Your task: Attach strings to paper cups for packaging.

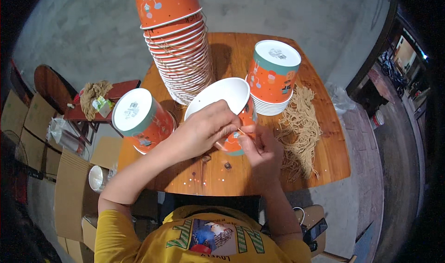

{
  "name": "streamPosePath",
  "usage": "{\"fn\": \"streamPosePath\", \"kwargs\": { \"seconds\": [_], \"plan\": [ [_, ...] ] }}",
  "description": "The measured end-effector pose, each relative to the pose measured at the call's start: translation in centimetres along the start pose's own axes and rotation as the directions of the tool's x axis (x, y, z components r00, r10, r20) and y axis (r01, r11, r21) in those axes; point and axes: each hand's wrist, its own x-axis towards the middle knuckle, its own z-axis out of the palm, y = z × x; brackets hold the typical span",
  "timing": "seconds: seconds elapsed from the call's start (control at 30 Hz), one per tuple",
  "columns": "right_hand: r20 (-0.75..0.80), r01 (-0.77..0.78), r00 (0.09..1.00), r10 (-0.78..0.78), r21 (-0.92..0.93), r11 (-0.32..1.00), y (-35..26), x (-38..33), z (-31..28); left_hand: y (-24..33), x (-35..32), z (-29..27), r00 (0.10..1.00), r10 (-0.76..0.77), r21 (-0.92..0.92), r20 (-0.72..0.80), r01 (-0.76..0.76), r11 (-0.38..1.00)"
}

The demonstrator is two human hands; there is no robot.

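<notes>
An orange paper bucket (234, 145) with a teal band lies tilted in front of me, its white open mouth facing up and to the left. Against its side, my left hand (208, 126) is closed in a pinch. My right hand (262, 149) meets it there, thumb and fingers closed too. A short stretch of tan cord (241, 131) shows between the fingertips of both hands. The rest of that cord is hidden by my fingers. Right of my right hand lies a heap of loose tan cords (301, 133).
A tall stack of orange buckets (178, 54), draped with cords, stands behind. Upturned buckets sit at left (139, 119) and right (273, 78) on the wooden table (222, 177). A phone (316, 230) rests on a stool (311, 213). Cardboard boxes (69, 189) stand at left.
</notes>
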Motion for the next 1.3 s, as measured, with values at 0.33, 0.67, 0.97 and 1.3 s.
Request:
{"fn": "streamPosePath", "kwargs": {
  "seconds": [0.33,0.67,0.97,1.3],
  "plan": [
    [0.051,0.111,0.993,-0.105,-0.141,0.984,1.6,0.2,-0.6,0.9,-0.2,0.6,0.998,0.069,0.084,-0.009,-0.068,0.994],
    [0.062,0.084,0.995,-0.075,-0.158,0.984,0.5,0.2,-0.8,1.3,-0.3,0.5,0.998,0.068,0.121,-0.006,-0.067,0.990],
    [-0.099,0.290,0.952,-0.290,-0.011,0.957,2.7,1.4,-0.1,1.1,-1.0,-0.3,0.950,-0.306,-0.245,0.062,0.312,0.918],
    [-0.052,0.368,0.920,-0.388,-0.226,0.902,1.1,1.4,0.1,0.4,-1.1,-0.2,0.948,-0.307,-0.256,0.089,0.320,0.912]
  ]
}}
